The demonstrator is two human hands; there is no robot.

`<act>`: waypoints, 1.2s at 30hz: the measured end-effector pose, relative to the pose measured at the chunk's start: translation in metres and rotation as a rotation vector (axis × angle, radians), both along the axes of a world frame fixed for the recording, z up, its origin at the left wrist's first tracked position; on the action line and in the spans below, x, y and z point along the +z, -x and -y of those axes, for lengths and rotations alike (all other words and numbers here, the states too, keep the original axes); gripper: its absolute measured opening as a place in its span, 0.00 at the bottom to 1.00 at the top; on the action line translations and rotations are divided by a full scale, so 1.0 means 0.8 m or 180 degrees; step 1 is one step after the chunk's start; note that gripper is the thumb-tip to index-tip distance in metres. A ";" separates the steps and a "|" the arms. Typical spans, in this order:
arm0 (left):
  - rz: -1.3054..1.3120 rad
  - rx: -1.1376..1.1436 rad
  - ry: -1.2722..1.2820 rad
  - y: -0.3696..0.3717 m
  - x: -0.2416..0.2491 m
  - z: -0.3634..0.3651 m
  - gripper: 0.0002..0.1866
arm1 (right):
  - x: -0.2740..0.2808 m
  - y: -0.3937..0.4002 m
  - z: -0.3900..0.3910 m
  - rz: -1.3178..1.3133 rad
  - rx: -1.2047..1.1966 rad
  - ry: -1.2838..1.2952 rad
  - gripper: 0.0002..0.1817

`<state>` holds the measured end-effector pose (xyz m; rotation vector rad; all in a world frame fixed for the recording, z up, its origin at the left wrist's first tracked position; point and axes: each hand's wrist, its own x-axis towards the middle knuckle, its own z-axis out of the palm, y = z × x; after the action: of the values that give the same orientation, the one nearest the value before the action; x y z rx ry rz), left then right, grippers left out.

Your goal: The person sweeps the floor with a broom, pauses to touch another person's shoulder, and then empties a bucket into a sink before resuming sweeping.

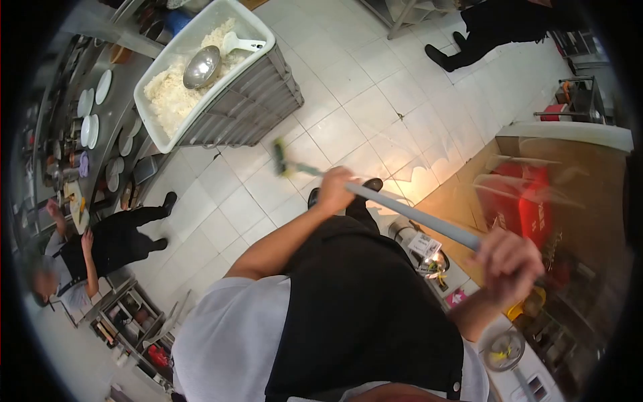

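Right hand (510, 262) blurring, fingers indistinct around mop handle (408, 213). Mop head (280, 159) smearing, shape unclear. Person in black (499, 27) at top getting cut off by edge. Items on left table (110, 100) too small to identify.

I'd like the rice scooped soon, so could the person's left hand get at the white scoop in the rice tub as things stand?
Probably not: the left hand is clamped round the long handle, as is the right hand, and bare floor tiles separate it from the white scoop.
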<state>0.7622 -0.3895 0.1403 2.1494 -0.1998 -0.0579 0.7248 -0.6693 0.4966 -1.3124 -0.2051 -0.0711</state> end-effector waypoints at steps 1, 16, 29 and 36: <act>-0.0010 0.0078 -0.0461 -0.001 -0.039 -0.030 0.15 | -0.039 -0.017 -0.005 -0.0310 -0.0038 0.0075 0.29; -0.0282 -0.0407 -0.0744 -0.168 0.016 0.194 0.18 | -0.018 -0.109 0.165 0.0107 -0.0198 -0.0307 0.30; -0.0274 -0.0677 -0.0299 -0.308 -0.042 0.260 0.19 | -0.007 -0.207 0.138 0.0465 -0.0008 0.1182 0.35; 0.0115 -0.0412 -0.0449 -0.480 0.009 0.110 0.14 | -0.026 -0.300 0.081 0.0153 -0.0923 -0.0454 0.29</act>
<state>1.1466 -0.4776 0.1473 2.2767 -0.3654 -0.1110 0.9648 -0.7338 0.4758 -1.1912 -0.0479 -0.3576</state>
